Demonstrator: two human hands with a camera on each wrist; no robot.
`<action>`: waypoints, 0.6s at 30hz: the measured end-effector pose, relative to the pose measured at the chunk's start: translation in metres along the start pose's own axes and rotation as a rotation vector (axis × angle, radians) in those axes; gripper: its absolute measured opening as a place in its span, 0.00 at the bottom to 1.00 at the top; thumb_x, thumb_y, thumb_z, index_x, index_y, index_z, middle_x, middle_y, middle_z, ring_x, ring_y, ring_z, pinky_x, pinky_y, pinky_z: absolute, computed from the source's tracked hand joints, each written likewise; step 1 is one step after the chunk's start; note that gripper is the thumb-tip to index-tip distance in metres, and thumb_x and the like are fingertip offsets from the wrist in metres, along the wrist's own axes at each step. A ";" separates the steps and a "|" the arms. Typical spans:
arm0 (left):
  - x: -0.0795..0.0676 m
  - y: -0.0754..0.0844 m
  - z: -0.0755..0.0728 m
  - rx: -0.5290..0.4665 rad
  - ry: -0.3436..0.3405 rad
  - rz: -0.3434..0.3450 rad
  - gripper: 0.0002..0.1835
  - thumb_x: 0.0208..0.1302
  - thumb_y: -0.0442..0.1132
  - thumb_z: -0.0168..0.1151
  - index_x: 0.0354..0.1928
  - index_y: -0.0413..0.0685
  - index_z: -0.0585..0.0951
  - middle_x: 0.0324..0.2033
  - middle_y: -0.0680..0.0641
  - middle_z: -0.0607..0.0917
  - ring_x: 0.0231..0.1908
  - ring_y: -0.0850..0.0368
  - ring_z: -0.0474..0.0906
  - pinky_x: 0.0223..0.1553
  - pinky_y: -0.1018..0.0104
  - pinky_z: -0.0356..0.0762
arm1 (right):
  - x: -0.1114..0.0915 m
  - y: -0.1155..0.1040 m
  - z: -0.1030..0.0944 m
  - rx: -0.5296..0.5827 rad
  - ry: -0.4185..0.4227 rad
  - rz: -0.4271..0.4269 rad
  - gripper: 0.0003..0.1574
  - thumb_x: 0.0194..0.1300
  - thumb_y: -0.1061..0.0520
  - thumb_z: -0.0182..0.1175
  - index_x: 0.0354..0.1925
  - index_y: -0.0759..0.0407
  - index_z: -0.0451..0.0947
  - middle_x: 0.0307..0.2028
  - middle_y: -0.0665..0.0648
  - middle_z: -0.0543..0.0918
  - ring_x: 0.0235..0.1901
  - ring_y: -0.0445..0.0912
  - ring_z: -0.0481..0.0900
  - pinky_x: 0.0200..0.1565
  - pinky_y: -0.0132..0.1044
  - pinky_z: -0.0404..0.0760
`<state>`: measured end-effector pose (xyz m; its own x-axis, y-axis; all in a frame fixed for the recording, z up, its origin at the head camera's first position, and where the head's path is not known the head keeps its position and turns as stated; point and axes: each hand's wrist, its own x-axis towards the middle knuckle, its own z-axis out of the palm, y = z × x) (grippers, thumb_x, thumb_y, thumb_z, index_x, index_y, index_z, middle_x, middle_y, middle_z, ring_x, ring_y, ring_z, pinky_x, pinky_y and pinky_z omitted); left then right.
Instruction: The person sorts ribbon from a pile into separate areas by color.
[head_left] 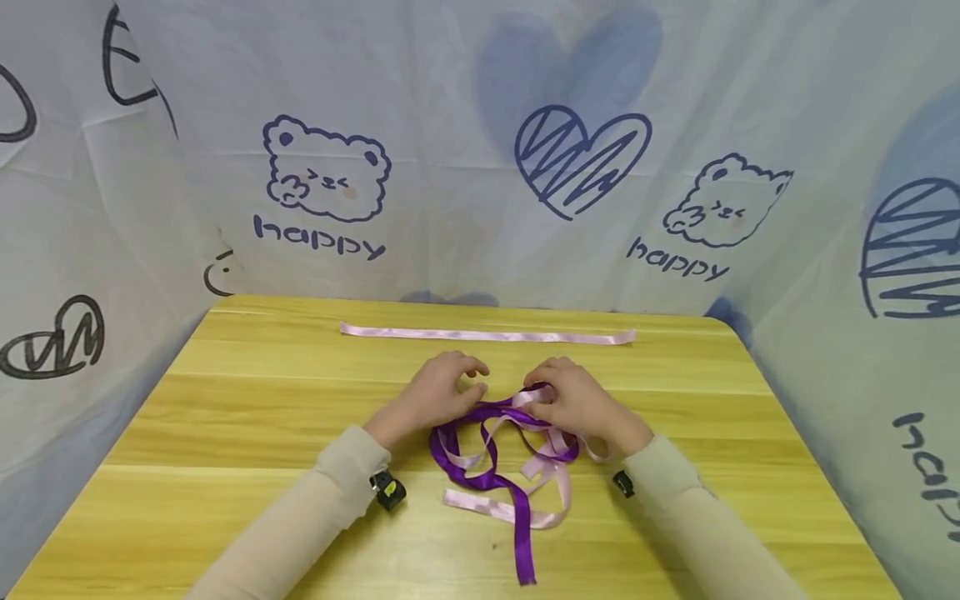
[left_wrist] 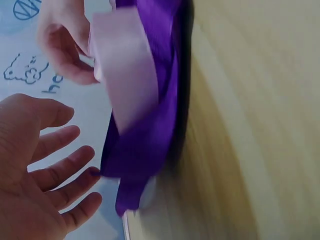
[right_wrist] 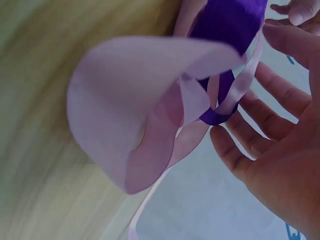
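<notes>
Purple ribbon (head_left: 521, 533) and pink ribbon (head_left: 480, 504) lie in a loose, looped tangle at the middle of the table. My right hand (head_left: 573, 400) holds the upper right of the tangle, thumb and fingers at either side of raised loops. A pink loop (right_wrist: 110, 100) bulges toward the camera in the right wrist view, and a purple loop (right_wrist: 215, 117) lies at the fingertips. My left hand (head_left: 438, 392) is at the tangle's upper left, fingers apart and holding nothing. In the left wrist view, its spread fingers (left_wrist: 62, 167) are beside the purple ribbon (left_wrist: 145, 140).
A separate pink ribbon (head_left: 487, 335) is stretched straight across the back of the wooden table (head_left: 225, 400). White cloth (head_left: 450, 200) with blue drawings hangs behind the table and at both sides. Dark wrist devices (head_left: 387, 490) show at the cuffs.
</notes>
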<state>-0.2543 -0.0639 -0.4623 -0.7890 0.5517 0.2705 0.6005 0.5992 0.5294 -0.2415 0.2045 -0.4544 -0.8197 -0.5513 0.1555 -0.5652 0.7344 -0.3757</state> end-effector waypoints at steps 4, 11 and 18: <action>0.001 0.006 0.007 0.003 -0.032 0.035 0.16 0.70 0.41 0.66 0.53 0.40 0.87 0.45 0.41 0.90 0.47 0.44 0.85 0.52 0.50 0.81 | -0.002 -0.004 0.003 -0.102 -0.023 0.003 0.19 0.63 0.52 0.74 0.49 0.60 0.87 0.41 0.54 0.86 0.43 0.50 0.79 0.48 0.49 0.79; 0.001 0.012 0.012 -0.024 -0.090 0.058 0.18 0.70 0.44 0.68 0.56 0.40 0.87 0.47 0.41 0.90 0.48 0.45 0.86 0.53 0.51 0.81 | -0.004 -0.010 0.007 -0.033 -0.055 0.034 0.07 0.66 0.56 0.69 0.42 0.55 0.88 0.36 0.50 0.86 0.39 0.45 0.78 0.44 0.42 0.79; -0.002 0.013 0.013 -0.315 -0.218 0.032 0.22 0.71 0.42 0.69 0.64 0.44 0.82 0.49 0.41 0.88 0.47 0.51 0.86 0.50 0.63 0.86 | -0.007 -0.018 0.006 0.349 -0.132 0.082 0.07 0.71 0.55 0.66 0.44 0.54 0.87 0.37 0.50 0.89 0.32 0.40 0.82 0.37 0.33 0.82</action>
<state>-0.2427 -0.0497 -0.4665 -0.7040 0.6980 0.1312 0.5283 0.3911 0.7536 -0.2253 0.1923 -0.4542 -0.8286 -0.5598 0.0014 -0.4143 0.6116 -0.6740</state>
